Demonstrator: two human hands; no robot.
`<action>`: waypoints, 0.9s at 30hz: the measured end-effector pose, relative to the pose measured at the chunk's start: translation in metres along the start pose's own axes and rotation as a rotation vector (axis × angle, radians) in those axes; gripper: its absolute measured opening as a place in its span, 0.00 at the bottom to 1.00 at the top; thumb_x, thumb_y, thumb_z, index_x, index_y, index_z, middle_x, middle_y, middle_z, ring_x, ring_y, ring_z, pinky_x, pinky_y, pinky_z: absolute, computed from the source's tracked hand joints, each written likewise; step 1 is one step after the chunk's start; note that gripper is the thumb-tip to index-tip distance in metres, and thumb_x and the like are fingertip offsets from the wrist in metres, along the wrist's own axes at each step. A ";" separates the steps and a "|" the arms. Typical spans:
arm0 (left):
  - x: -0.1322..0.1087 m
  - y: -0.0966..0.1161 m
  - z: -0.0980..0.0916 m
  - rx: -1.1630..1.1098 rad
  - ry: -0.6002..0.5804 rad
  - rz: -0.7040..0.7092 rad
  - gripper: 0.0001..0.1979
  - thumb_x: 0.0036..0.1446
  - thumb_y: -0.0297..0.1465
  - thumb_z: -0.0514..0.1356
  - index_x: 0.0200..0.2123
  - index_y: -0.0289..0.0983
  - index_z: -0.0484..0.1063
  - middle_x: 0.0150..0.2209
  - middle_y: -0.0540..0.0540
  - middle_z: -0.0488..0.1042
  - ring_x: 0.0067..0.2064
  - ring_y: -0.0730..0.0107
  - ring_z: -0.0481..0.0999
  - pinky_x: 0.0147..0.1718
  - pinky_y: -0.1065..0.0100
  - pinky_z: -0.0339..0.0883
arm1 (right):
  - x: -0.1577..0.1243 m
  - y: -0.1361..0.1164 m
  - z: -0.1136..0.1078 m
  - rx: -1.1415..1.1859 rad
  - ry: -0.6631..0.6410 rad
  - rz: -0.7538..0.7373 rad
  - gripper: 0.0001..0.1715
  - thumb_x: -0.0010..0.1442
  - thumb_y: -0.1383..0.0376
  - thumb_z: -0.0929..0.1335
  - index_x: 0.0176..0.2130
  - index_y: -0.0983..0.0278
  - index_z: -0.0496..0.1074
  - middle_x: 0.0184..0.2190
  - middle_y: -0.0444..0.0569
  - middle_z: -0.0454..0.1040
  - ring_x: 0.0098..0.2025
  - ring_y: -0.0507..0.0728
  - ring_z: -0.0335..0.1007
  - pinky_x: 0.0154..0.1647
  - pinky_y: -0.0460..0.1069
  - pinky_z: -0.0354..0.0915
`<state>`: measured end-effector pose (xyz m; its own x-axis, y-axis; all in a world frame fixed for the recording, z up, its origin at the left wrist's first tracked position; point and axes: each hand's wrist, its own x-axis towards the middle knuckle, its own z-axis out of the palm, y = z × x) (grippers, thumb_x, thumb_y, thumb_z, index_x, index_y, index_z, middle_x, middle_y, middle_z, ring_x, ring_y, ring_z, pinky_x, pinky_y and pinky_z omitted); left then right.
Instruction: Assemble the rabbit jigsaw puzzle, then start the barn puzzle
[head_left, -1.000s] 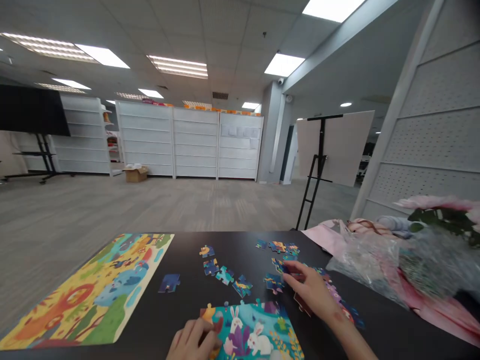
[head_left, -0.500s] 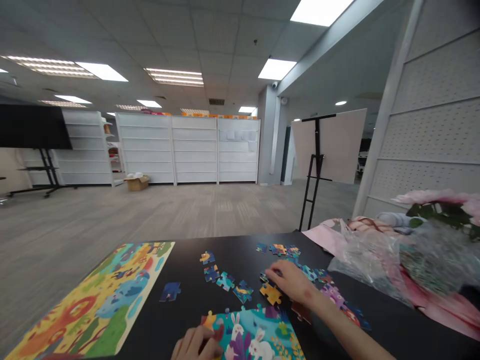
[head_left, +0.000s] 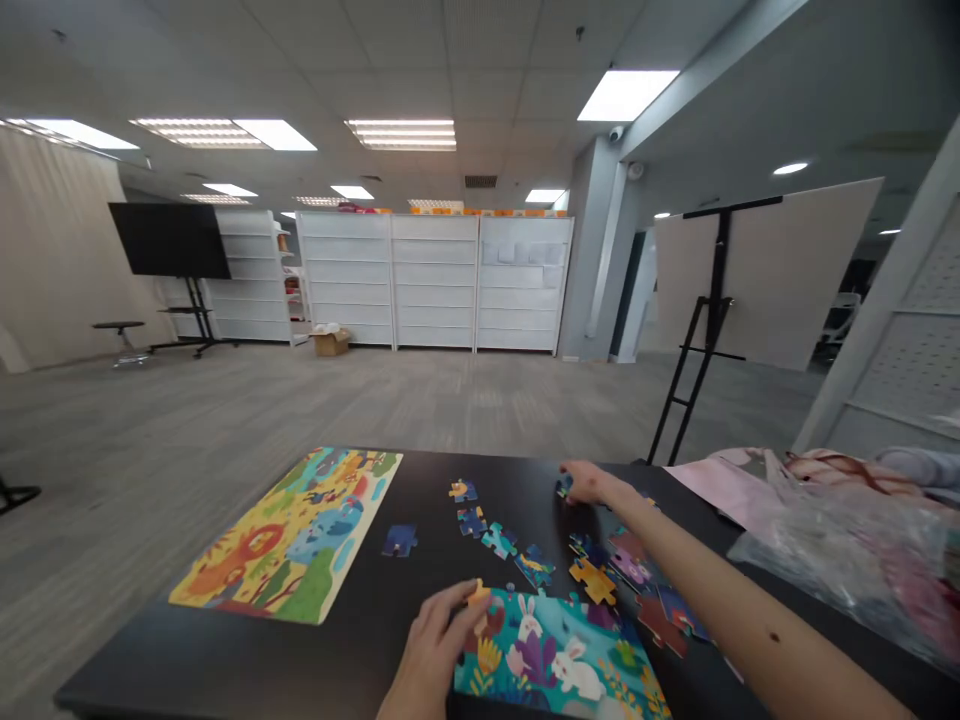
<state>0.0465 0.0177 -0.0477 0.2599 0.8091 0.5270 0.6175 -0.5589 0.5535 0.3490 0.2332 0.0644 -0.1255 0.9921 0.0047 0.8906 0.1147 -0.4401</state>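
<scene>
A partly joined jigsaw puzzle [head_left: 551, 650] with white rabbits on teal lies at the table's near edge. My left hand [head_left: 439, 635] is closed on its upper left corner, forefinger and thumb by an orange tab. Farther off, my right hand [head_left: 589, 482] pinches a small blue puzzle piece [head_left: 562, 487] at the tabletop; the fingers partly cover it. Between the hands lie a teal piece [head_left: 499, 540], a blue-and-yellow piece [head_left: 535, 567] and a yellow piece [head_left: 594, 580]. More loose pieces, among them a purple one [head_left: 630, 568], lie under and beside my right forearm.
On the left of the black table [head_left: 300, 660] lies a bright animal picture sheet [head_left: 289, 540]. A dark blue piece [head_left: 400, 540] sits beside it. Clear plastic wrapping [head_left: 810, 540] and pink paper [head_left: 720, 490] cover the right side. An easel [head_left: 697, 340] stands beyond.
My right hand has reached farther forward, from above the yellow piece to a blue piece near the far edge. My left hand's fingers have straightened at the puzzle corner. The view has turned left.
</scene>
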 end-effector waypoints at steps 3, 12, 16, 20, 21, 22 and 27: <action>-0.001 -0.005 -0.011 -0.400 0.128 -0.162 0.34 0.59 0.52 0.61 0.64 0.43 0.62 0.61 0.36 0.69 0.60 0.48 0.71 0.54 0.55 0.70 | -0.036 -0.031 0.006 0.117 0.015 -0.056 0.11 0.66 0.61 0.70 0.45 0.65 0.74 0.45 0.50 0.77 0.45 0.57 0.75 0.46 0.54 0.73; 0.000 0.010 -0.019 -0.662 0.181 -0.399 0.18 0.61 0.46 0.63 0.45 0.38 0.72 0.31 0.49 0.76 0.35 0.65 0.77 0.35 0.68 0.70 | -0.206 -0.125 0.143 0.923 0.006 -0.188 0.16 0.61 0.51 0.70 0.34 0.61 0.74 0.27 0.46 0.78 0.30 0.57 0.77 0.30 0.47 0.69; -0.002 -0.003 -0.044 -0.536 0.040 -0.440 0.15 0.57 0.41 0.66 0.41 0.36 0.74 0.27 0.52 0.73 0.30 0.68 0.74 0.30 0.71 0.66 | -0.206 -0.088 0.118 0.680 0.311 -0.209 0.20 0.63 0.49 0.66 0.44 0.58 0.78 0.40 0.52 0.82 0.40 0.62 0.78 0.43 0.52 0.72; 0.001 -0.012 -0.057 -0.373 -0.059 -0.444 0.13 0.56 0.39 0.64 0.38 0.36 0.78 0.29 0.48 0.77 0.32 0.66 0.76 0.31 0.71 0.67 | -0.195 -0.005 0.082 0.469 0.527 -0.098 0.20 0.59 0.47 0.67 0.39 0.56 0.79 0.37 0.50 0.83 0.36 0.63 0.79 0.39 0.53 0.72; 0.002 -0.012 -0.057 -0.351 -0.064 -0.444 0.13 0.56 0.39 0.64 0.39 0.36 0.79 0.30 0.48 0.78 0.33 0.65 0.77 0.31 0.71 0.67 | -0.194 0.015 0.078 0.451 0.551 -0.052 0.20 0.58 0.46 0.67 0.38 0.56 0.79 0.36 0.50 0.83 0.34 0.63 0.78 0.36 0.53 0.73; 0.002 -0.012 -0.055 -0.329 -0.062 -0.445 0.13 0.57 0.40 0.63 0.39 0.36 0.79 0.30 0.47 0.79 0.33 0.65 0.78 0.31 0.71 0.68 | -0.194 0.032 0.076 0.453 0.571 -0.001 0.21 0.56 0.46 0.67 0.37 0.56 0.79 0.34 0.50 0.83 0.32 0.63 0.78 0.34 0.53 0.73; 0.002 -0.013 -0.042 -0.150 -0.013 -0.431 0.14 0.58 0.42 0.61 0.38 0.38 0.79 0.30 0.47 0.80 0.32 0.62 0.79 0.30 0.69 0.71 | -0.199 0.062 0.082 0.686 0.501 0.070 0.22 0.59 0.46 0.66 0.39 0.60 0.76 0.35 0.52 0.82 0.40 0.64 0.79 0.41 0.53 0.74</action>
<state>0.0080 0.0192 -0.0264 0.0124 0.9753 0.2206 0.5568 -0.1899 0.8086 0.3940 0.0387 -0.0374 0.2723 0.9197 0.2828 0.4068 0.1563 -0.9000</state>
